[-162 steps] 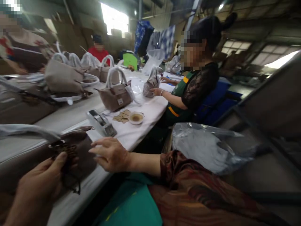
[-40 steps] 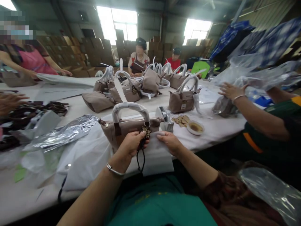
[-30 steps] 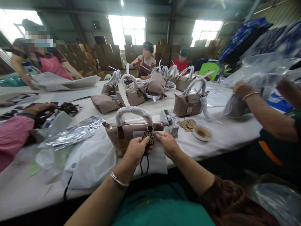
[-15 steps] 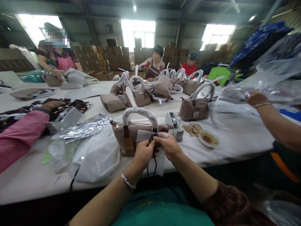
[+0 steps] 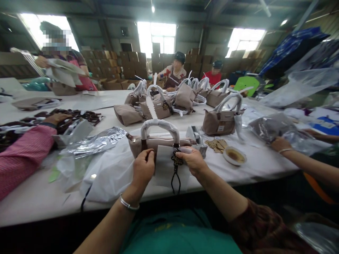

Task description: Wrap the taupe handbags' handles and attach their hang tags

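A taupe handbag [image 5: 161, 141] stands upright before me, its handle [image 5: 159, 123] wrapped in white. My left hand [image 5: 143, 173] is closed in a pinch at the bag's front left, below the handle's base; what lies between its fingers is hidden. From the handle's right end hangs a dark, spotted charm [image 5: 177, 158] with a looped black cord [image 5: 176, 183]. My right hand [image 5: 194, 160] pinches this charm from the right. Behind it, a white sheet [image 5: 164, 165] covers part of the bag's front.
More handbags [image 5: 156, 107] stand further back, one [image 5: 222, 121] at right. A small bowl [image 5: 235, 156] and brown charms [image 5: 215, 145] lie right. Plastic wrap [image 5: 97, 141] and white cloth [image 5: 113, 173] lie left. A co-worker's pink sleeve [image 5: 29, 151] reaches in left; another co-worker's hand [image 5: 282, 145] holds plastic right.
My left hand has let go of the charm and moved left to the bag's front. The charm now hangs in view at my right hand. The right co-worker's hand has come lower.
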Demonstrator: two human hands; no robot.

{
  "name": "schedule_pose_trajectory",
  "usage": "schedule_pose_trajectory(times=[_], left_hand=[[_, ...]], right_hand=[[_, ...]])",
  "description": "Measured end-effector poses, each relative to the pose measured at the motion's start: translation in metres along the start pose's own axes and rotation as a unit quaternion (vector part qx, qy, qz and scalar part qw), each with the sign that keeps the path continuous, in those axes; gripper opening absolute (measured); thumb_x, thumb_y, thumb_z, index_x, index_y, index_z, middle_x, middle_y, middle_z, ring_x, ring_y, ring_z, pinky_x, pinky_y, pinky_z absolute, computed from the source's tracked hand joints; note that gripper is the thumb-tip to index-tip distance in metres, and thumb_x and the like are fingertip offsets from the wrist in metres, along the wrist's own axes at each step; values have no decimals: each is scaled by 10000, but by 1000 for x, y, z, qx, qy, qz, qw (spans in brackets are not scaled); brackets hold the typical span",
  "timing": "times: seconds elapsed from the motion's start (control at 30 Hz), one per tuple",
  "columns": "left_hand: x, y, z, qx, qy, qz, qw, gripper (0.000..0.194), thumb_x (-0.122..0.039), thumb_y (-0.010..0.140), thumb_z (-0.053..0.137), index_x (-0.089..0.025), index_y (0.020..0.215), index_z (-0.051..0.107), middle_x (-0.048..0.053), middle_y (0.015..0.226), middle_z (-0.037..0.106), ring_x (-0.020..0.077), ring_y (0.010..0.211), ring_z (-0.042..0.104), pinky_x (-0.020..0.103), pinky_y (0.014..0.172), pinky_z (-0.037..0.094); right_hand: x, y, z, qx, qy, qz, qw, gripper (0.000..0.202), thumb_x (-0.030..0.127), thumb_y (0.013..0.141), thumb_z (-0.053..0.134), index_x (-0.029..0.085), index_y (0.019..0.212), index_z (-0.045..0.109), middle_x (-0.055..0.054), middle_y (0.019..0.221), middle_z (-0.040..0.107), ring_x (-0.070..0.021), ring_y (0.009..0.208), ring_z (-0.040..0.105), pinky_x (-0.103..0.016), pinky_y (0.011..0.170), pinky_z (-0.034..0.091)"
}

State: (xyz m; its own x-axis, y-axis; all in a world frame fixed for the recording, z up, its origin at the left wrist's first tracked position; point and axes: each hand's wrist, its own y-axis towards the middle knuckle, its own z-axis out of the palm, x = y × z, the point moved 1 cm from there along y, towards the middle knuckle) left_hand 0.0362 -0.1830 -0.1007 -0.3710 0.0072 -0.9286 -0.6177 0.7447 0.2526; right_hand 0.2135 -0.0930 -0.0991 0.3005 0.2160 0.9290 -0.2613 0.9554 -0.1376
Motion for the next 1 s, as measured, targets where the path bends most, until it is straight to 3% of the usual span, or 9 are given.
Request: schedule_pose_trajectory(times=[0.07,0.13,0.23,0.37,0.57,0.67,0.77,0.9,1.0], left_hand=[[7,5,1,77,-93,-102,987,287,-413,785,694,-184,952,732,74,847,718,206,756,651,269,684,501],[10,3,9,196,-183,-210,940,392,-482,721,752,-157,937,719,61,743,692,180,610,609,270,578,481],[7,-6,26,298,-240,-268,884,505,-576,655,790,-131,873,693,12,580,595,115,466,494,229,479,406],[1,-18,48,300,-199,-196,912,533,-646,669,742,-128,775,679,5,557,560,99,463,456,213,462,368],[2,-21,64,244,-71,-78,964,428,-543,795,650,-121,763,711,59,689,653,154,596,542,224,508,371],[3,-21,67,239,-100,-89,962,403,-511,798,672,-113,844,721,91,809,702,180,697,597,227,579,426],[3,-22,70,269,-178,-121,939,423,-499,786,705,-108,945,721,97,884,715,175,731,612,228,627,454],[2,-22,68,278,-221,-150,922,478,-529,716,766,-97,917,725,82,838,706,147,663,586,220,588,442],[0,-22,67,265,-237,-171,919,495,-529,678,790,-92,899,718,80,814,705,150,644,590,234,586,463]], right_hand=[[2,0,-2,14,1,14,1000,413,248,417,906,138,771,722,-21,690,700,-178,640,629,-319,646,497],[2,0,-3,28,4,27,999,422,248,422,904,136,786,723,-28,706,708,-183,645,637,-322,648,503],[0,0,-4,33,-8,23,999,402,239,440,890,137,786,714,-25,697,705,-175,634,628,-307,633,503],[-2,-1,-3,12,-60,-19,998,321,220,489,854,149,765,706,0,635,669,-143,558,565,-265,539,451],[-3,-3,-1,-3,-66,-33,997,263,231,513,823,153,740,715,-10,638,667,-167,570,575,-280,538,453],[-7,-2,0,-9,-54,-20,998,284,260,501,834,155,737,714,-7,632,660,-177,571,577,-290,536,457],[-7,-1,-1,-22,-45,-11,999,348,299,486,855,152,769,716,-13,654,671,-183,592,589,-298,556,475],[-2,-5,-12,11,-52,-8,999,428,472,595,818,146,853,713,-36,722,692,-181,631,609,-290,564,483],[-6,-14,-26,36,-103,12,994,477,489,619,821,159,937,688,-43,763,704,-180,609,610,-265,498,444]])
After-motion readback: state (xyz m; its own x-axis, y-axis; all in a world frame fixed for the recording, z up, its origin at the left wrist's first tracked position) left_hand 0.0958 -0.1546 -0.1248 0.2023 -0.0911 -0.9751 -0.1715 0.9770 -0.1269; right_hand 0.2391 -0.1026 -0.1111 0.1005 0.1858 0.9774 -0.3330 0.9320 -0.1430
